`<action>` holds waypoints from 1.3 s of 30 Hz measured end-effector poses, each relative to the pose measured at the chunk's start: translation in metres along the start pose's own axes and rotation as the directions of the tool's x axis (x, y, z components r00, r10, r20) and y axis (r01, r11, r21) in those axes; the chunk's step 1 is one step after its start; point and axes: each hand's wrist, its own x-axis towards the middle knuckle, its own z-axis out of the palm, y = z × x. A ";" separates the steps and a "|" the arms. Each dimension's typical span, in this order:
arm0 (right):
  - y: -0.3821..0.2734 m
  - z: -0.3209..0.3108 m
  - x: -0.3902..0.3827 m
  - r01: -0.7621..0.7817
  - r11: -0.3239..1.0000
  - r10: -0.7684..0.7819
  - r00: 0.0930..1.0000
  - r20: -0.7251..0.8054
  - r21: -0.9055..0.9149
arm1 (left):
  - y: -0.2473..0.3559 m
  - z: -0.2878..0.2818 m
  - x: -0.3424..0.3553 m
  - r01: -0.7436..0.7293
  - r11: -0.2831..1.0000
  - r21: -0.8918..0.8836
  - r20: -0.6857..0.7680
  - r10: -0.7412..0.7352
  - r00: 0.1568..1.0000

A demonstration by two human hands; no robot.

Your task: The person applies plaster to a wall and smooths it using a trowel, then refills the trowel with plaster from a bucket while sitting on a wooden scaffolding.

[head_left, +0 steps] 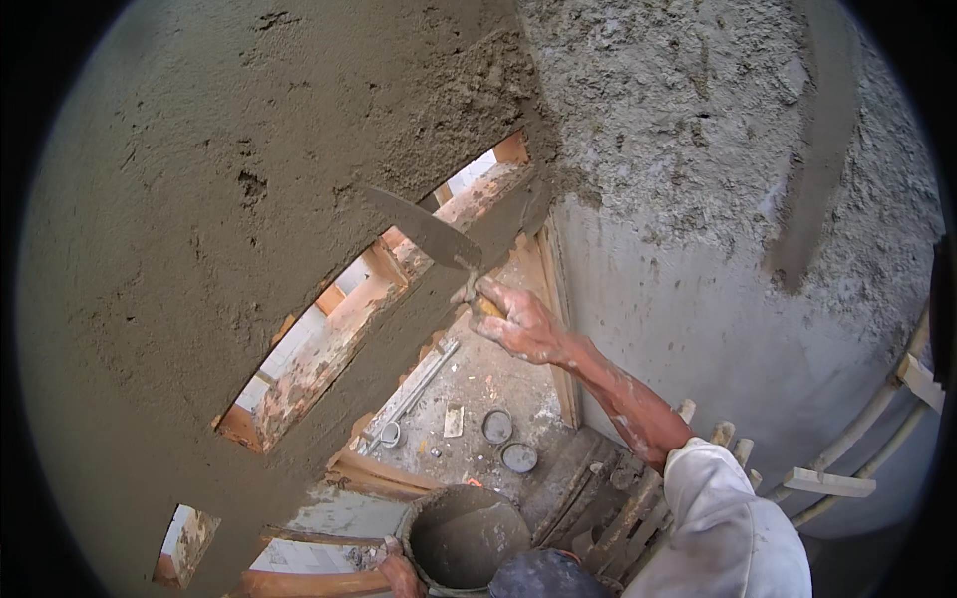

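Note:
My right hand [525,324], with the arm stretched out, is closed around the yellowish handle of a pointed trowel [427,229]. The blade is held in front of the wet plastered wall [179,229], pointing up and left across the slot openings; I cannot tell whether it touches the wall. At the lower edge my left hand [401,571] grips the side of a round bucket [411,528]. Grey mortar [464,538] lies inside that bucket. Part of the left hand is hidden by the bucket and cut off by the picture edge.
A long slotted opening [329,324] runs diagonally through the left wall. At right stands a rough, partly plastered wall [678,130]. Far below, on the littered floor [498,379], are two round buckets [518,457]. Wooden poles [847,434] stand at lower right.

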 end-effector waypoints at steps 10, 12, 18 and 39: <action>0.132 0.210 -0.322 -0.171 0.707 0.581 0.693 0.426 -0.686 | 0.005 0.050 0.007 -0.105 0.968 0.227 0.199 0.060 0.978; 0.133 0.228 -0.314 -0.164 0.640 0.609 0.703 0.366 -0.750 | 0.023 0.060 -0.004 -0.045 0.984 0.173 0.228 0.005 0.974; 0.140 0.220 -0.298 -0.073 0.807 0.555 0.432 0.711 -0.586 | 0.033 0.064 -0.020 -0.147 0.983 0.108 0.316 0.106 0.943; 0.037 0.114 -0.292 -0.774 0.282 0.612 0.600 0.516 0.567 | -0.026 0.053 0.005 0.065 0.997 -0.029 0.199 -0.058 0.978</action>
